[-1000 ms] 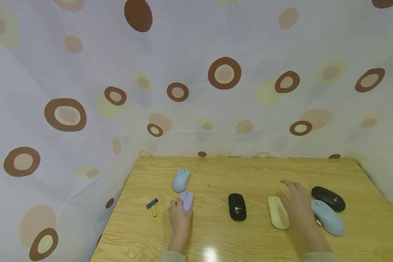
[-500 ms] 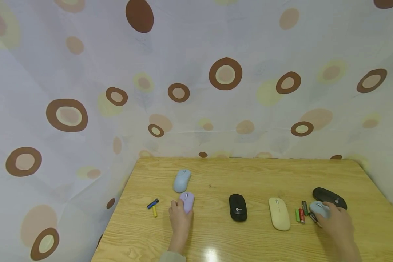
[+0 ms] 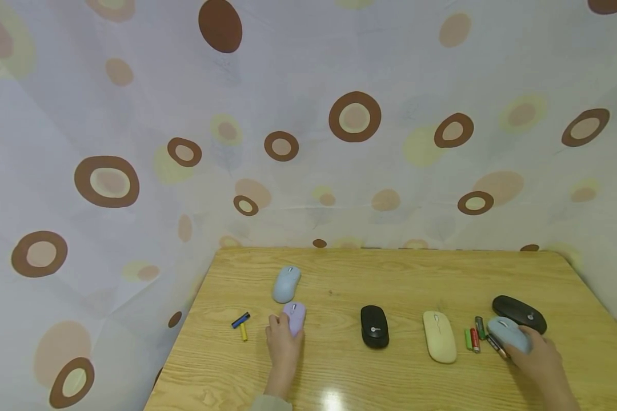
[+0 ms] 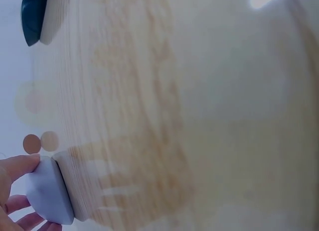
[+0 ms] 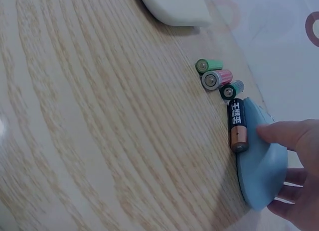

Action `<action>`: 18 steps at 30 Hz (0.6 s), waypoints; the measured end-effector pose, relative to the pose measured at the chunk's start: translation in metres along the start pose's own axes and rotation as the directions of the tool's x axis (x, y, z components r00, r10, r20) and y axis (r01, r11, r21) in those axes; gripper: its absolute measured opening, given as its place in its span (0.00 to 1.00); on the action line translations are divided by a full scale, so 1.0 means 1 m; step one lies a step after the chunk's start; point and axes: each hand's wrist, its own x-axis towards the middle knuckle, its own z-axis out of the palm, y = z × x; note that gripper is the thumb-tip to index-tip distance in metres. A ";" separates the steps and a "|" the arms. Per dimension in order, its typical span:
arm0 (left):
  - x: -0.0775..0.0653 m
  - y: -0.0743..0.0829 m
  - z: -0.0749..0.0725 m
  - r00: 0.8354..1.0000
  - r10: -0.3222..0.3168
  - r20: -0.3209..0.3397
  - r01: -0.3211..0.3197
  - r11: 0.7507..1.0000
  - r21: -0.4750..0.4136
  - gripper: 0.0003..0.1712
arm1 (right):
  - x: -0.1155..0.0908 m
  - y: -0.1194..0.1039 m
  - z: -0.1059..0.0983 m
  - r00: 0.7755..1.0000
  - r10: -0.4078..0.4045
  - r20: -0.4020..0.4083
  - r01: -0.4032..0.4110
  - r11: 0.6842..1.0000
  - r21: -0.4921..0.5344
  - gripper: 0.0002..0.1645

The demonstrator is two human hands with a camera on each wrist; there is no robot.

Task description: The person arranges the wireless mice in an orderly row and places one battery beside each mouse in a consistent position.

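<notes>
My left hand grips a purple computer mouse, thumb on one side and fingers on the other, as the left wrist view also shows. Just beyond it lies a light blue mouse. At the right, my right hand holds another light blue mouse by its sides. Against that mouse's left edge lies a black and copper battery. Close by are a green battery, a red battery and a dark green battery. The palm side of my right hand is hidden in the head view.
A black mouse sits mid-table, a pale yellow mouse right of it. Another black mouse lies behind the right-hand blue one. A blue battery and a yellow battery lie at left. Patterned cloth borders the wooden table.
My right hand has moved right from beside the yellow mouse and taken hold of the right-hand blue mouse, uncovering the batteries. The left hand keeps its grip on the purple mouse.
</notes>
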 end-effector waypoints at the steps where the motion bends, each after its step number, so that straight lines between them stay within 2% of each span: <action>1: 0.000 0.000 0.000 1.000 0.000 0.000 0.000 1.000 0.000 0.21 | 0.000 0.002 0.001 1.000 -0.013 -0.008 0.013 1.000 -0.003 0.37; 11: -0.001 -0.001 0.000 1.000 -0.006 0.000 0.006 1.000 -0.004 0.21 | -0.001 0.011 0.008 0.991 -0.100 -0.087 0.098 0.995 -0.027 0.35; 18: 0.000 -0.002 0.001 1.000 -0.012 0.013 0.012 1.000 -0.007 0.21 | -0.003 0.008 0.012 0.989 -0.083 -0.126 0.081 0.996 -0.024 0.34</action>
